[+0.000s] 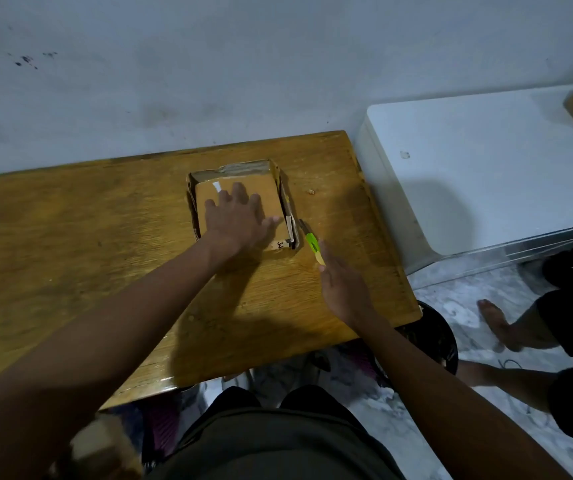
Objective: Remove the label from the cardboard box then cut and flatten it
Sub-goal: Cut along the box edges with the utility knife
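Brown cardboard box (240, 202) lies under your spread left hand (240, 216); press it flat. Your right hand (342, 282) pinches the green utility knife (312, 245); cut away from your fingers.

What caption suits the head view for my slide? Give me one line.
Left hand presses the flattened cardboard box on the wooden table; right hand holds a green cutter beside it.

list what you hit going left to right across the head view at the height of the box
bare wooden tabletop → flattened brown cardboard box with the left hand pressed flat on it → green-handled utility knife → white cabinet
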